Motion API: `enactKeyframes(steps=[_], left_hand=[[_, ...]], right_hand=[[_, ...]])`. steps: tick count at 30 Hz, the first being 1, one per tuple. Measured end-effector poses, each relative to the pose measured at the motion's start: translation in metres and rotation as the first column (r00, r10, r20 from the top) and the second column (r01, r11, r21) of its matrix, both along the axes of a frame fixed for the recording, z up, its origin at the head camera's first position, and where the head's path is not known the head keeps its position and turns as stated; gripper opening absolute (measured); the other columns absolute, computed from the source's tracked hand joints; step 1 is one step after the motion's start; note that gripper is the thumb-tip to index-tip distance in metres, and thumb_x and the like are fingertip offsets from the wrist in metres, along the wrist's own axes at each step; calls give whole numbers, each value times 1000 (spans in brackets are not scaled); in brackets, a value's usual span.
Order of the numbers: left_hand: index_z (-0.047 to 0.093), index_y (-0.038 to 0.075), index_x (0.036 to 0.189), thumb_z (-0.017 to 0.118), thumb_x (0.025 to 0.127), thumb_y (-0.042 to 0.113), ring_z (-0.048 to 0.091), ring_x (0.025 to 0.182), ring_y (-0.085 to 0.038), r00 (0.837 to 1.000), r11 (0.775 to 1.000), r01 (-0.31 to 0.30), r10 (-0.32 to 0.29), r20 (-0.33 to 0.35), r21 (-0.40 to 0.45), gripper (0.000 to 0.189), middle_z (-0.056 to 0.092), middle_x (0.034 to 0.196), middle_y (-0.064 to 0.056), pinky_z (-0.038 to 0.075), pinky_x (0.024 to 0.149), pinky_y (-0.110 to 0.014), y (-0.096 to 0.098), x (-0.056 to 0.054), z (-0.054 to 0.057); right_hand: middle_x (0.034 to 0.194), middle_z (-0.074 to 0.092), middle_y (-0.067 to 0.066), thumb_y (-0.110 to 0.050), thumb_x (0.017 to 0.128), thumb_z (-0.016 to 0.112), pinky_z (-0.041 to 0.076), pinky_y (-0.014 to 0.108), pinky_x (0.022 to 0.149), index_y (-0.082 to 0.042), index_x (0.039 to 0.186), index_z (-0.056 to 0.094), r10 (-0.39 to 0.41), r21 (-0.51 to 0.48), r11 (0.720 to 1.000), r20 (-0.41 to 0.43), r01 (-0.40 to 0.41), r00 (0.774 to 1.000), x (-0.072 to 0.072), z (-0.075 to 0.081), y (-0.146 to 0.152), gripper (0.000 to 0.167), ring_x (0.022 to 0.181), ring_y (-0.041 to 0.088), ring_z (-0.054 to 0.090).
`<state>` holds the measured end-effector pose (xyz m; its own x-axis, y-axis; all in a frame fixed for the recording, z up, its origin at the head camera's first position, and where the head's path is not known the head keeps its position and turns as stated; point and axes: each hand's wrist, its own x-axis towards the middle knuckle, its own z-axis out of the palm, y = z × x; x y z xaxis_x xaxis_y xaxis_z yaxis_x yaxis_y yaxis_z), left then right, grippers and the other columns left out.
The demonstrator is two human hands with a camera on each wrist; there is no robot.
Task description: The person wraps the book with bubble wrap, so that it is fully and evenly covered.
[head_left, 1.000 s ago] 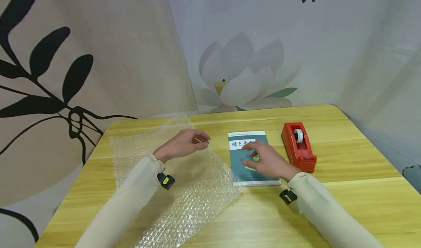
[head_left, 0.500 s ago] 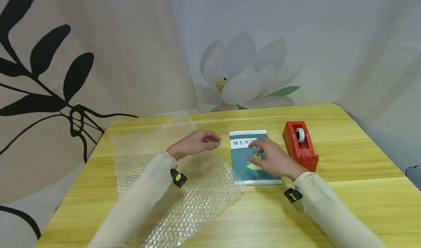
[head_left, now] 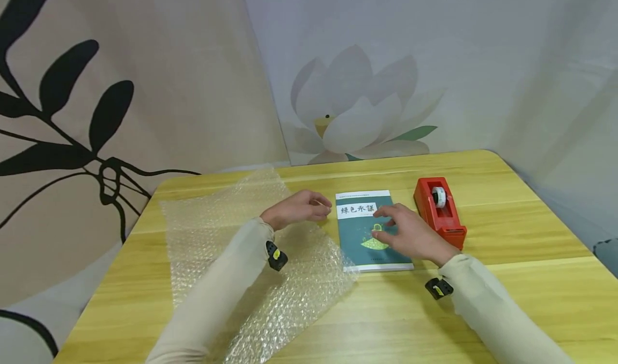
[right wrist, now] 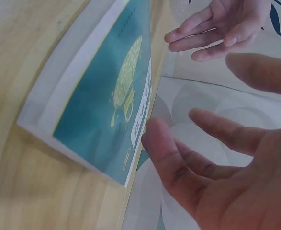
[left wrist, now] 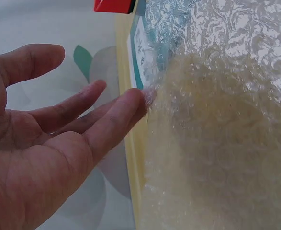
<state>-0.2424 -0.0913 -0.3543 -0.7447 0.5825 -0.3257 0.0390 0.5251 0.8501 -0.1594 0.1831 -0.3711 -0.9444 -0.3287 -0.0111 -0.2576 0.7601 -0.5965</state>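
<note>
On the counter [head_left: 526,208], the book [head_left: 352,243] lies cover up between the wrap [head_left: 309,289] on your left and the red dispenser [head_left: 443,225] on your right. The wrap's corner overlaps the book's near left corner. Your left hand [head_left: 298,208] is released, fingers relaxed, above the wrap; your right hand [head_left: 411,235] is released, thumb and fingers apart, above the book.
</note>
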Motion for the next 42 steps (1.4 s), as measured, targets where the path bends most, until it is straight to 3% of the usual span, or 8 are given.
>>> enactKeyframes(steps=[12, 17, 20, 28, 31, 35, 38, 42], left_hand=[[48, -3, 141, 51, 105, 21, 61, 125, -31, 999, 1000, -9, 9, 40, -10, 44, 55, 140, -18, 48, 111, -43, 13, -7, -7], [50, -3, 137, 50, 105, 22, 56, 91, -22, 1000, 999, 2, -1, 22, -46, 40, 59, 101, -11, 50, 98, -37, 18, -8, -10], [51, -1, 135, 51, 105, 22, 50, 82, -20, 1000, 997, 6, -4, 16, -78, 37, 53, 89, -7, 47, 94, -37, 21, -9, -10], [52, 1, 134, 54, 104, 25, 56, 96, -24, 1000, 987, -14, 11, -19, -159, 39, 61, 115, -13, 46, 100, -41, 31, -12, -8], [51, 0, 135, 55, 103, 24, 55, 88, -22, 999, 987, -33, 31, -12, -160, 40, 60, 107, -11, 48, 92, -38, 34, -12, -6], [52, 0, 132, 57, 102, 24, 53, 81, -20, 998, 985, -63, 62, -10, -158, 39, 59, 104, -11, 49, 84, -36, 42, -11, -5], [53, 0, 131, 57, 102, 25, 56, 87, -24, 997, 981, -80, 77, -24, -177, 38, 60, 119, -16, 49, 89, -39, 46, -10, -6], [54, 0, 130, 57, 102, 25, 56, 89, -26, 995, 977, -94, 90, -30, -193, 37, 60, 124, -18, 48, 94, -43, 50, -9, -7]], right_hand=[[131, 58, 23, -25, 95, 68, 60, 48, 86, -1, 134, 57, -8, 7, 1000, 1, 8, 1000, 6, 0, 9, 47, 110, 36, 65], [133, 58, 24, -26, 95, 68, 59, 50, 88, -1, 132, 59, -26, 17, 1000, -4, 26, 1000, 8, -4, 11, 46, 110, 36, 65], [130, 60, 24, -25, 94, 69, 58, 50, 87, 0, 130, 60, -39, 28, 999, -19, 39, 999, 9, -8, 11, 44, 108, 35, 63], [134, 58, 26, -27, 94, 69, 55, 55, 93, 1, 129, 62, -88, 69, 993, -49, 92, 995, 11, -10, 11, 45, 110, 35, 58], [134, 58, 26, -27, 95, 68, 55, 54, 93, 1, 129, 62, -91, 79, 992, -51, 95, 995, 11, -9, 12, 45, 110, 34, 57], [130, 60, 25, -30, 94, 68, 55, 54, 91, 1, 131, 60, -98, 113, 989, -13, 99, 995, 13, -11, 16, 49, 109, 34, 56], [126, 63, 25, -33, 94, 67, 54, 55, 90, 2, 133, 57, -109, 141, 985, 41, 102, 993, 15, -12, 17, 53, 111, 37, 55], [121, 65, 25, -36, 94, 66, 54, 54, 88, 3, 134, 56, -132, 144, 982, 81, 119, 988, 16, -12, 18, 57, 110, 38, 57]])
